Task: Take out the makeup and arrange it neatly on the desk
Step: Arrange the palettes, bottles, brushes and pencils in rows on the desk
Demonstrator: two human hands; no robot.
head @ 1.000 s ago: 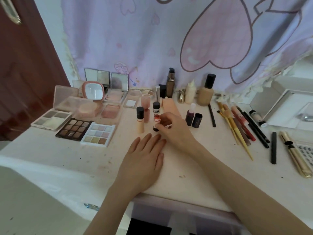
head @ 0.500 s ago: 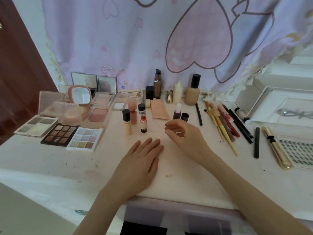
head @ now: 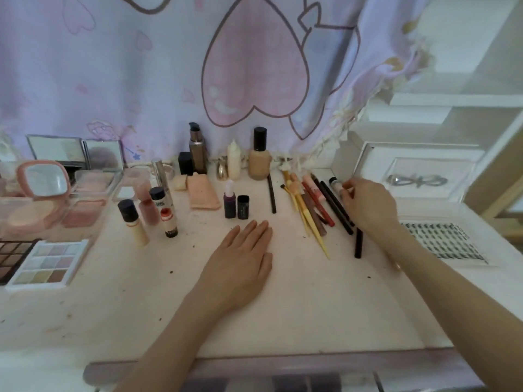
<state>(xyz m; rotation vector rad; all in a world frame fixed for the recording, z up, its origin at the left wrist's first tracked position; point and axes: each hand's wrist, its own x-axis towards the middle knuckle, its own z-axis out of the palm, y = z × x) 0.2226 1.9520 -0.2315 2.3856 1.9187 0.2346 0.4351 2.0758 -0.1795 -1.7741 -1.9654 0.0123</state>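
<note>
Desk (head: 297,306): I logged a pale, speckled top, with makeup lined along its far half beneath a heart-print curtain (head: 169,66).
Palettes: an eyeshadow palette (head: 46,264) lay flat at the left edge; a pink compact mirror (head: 44,179) stood open behind it.
Left hand (head: 240,261): it rested palm down mid-desk, fingers straight and together, gripping nothing.
Right hand (head: 368,205): it hovered at the far right end of the pencil row, fingers curled. A thin pale stick seemed pinched at the fingertips; I could not tell what it was.
Lash tray (head: 441,244): it lay flat just right of the right wrist.
Foundation bottle (head: 259,157): it stood upright at the back, black cap on, beside a small white bottle (head: 234,161).
Pump bottle (head: 197,151): it stood upright, left of the white bottle.
Pencils and brushes (head: 314,210): I noted them laid side by side, roughly parallel, between the two hands; the rightmost black ones ran under the right hand.
Small tubes (head: 167,213): three stood upright left of centre, close together.
Purple vial (head: 229,199): it stood upright, touching or just beside a black cap (head: 243,206).
</note>
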